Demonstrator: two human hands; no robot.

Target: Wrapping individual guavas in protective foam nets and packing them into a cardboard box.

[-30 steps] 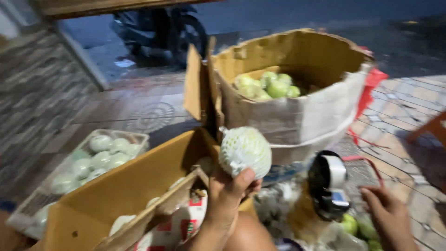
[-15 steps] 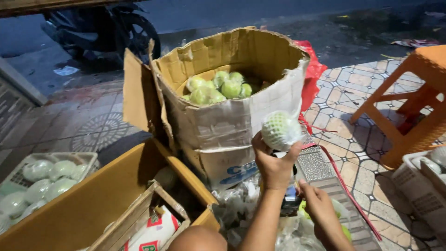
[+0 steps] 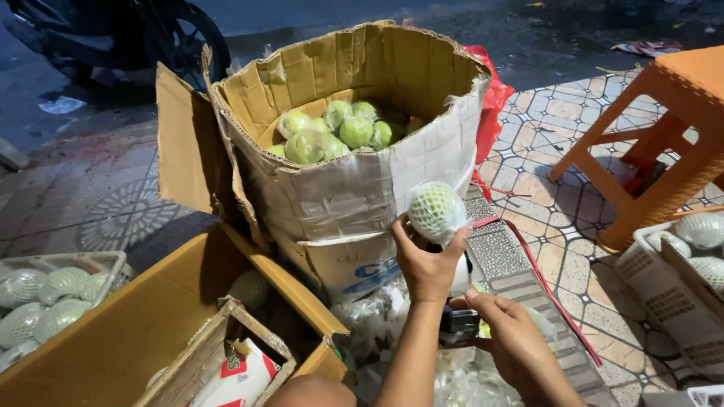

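Beside the tall carton (image 3: 339, 203) we hold a wrapped fruit (image 3: 436, 212) up in our left hand (image 3: 427, 265), the fingers (image 3: 400, 237) curled around its lower half from below. It is a round green fruit in a white foam net and clear film, and it sits just in front of the carton's taped front wall, near the right corner. Our right hand (image 3: 507, 341) is lower, its fingers closed on a small dark tool (image 3: 458, 322); what kind of tool we cannot tell. Under both hands lies a heap of clear bags (image 3: 392, 332). Inside the carton rest several bare green fruits (image 3: 335, 132), piled toward the back. At lower left an open brown box (image 3: 143, 332) lies on the floor, with a smaller box (image 3: 219, 365) set in it. At the far left a white basket (image 3: 113, 265) holds netted fruits (image 3: 41, 294), and another basket (image 3: 664, 294) at the right edge holds more. An orange stool (image 3: 656, 143) stands on the patterned tiles (image 3: 558, 218) to the right, well apart from the carton.
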